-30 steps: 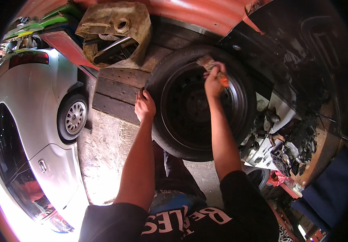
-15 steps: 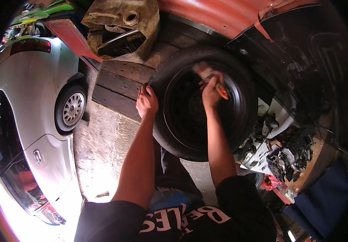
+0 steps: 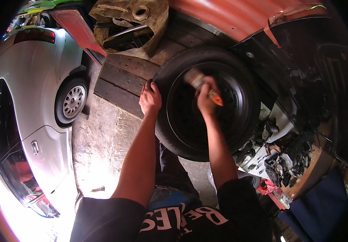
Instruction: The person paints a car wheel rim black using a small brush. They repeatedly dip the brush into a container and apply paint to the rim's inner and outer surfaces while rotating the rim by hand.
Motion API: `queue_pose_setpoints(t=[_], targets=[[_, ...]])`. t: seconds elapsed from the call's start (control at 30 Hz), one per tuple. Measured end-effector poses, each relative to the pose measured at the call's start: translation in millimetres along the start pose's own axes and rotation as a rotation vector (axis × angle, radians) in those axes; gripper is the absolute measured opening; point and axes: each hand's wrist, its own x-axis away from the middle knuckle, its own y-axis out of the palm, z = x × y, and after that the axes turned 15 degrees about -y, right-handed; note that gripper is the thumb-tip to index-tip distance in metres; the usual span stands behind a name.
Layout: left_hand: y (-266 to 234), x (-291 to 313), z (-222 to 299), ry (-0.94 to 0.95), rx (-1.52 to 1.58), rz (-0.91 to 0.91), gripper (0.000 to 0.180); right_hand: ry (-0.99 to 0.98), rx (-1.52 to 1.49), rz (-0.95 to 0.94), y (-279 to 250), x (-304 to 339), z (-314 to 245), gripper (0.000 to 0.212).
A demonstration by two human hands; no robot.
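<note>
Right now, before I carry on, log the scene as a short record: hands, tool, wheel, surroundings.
left hand: at the wheel's left edge, apparently touching it
right hand: gripping the brush
brush: orange-tipped handle, bristles toward upper left, blurred
wheel: dark, face toward the camera
behind: wooden planks, cut-open container holding metal pieces
left side: silver car
right side: assorted parts

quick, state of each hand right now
Left hand: fingers bent at the left edge of the tire; whether it grips cannot be told.
Right hand: closed, holding an orange-ended brush.
</note>
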Motion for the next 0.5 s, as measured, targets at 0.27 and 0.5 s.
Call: queue_pose_setpoints(t=[0.27, 0.5], targets=[[2, 4, 7, -0.013, -0.019, -0.015, 0.052, 0.100, -0.187, 0.093, 34, 11, 19, 0.021], [0, -2, 0, -0.004, -0.018, -0.008, 0.053, 0.032, -0.027, -0.006, 22, 35, 6, 0.020]])
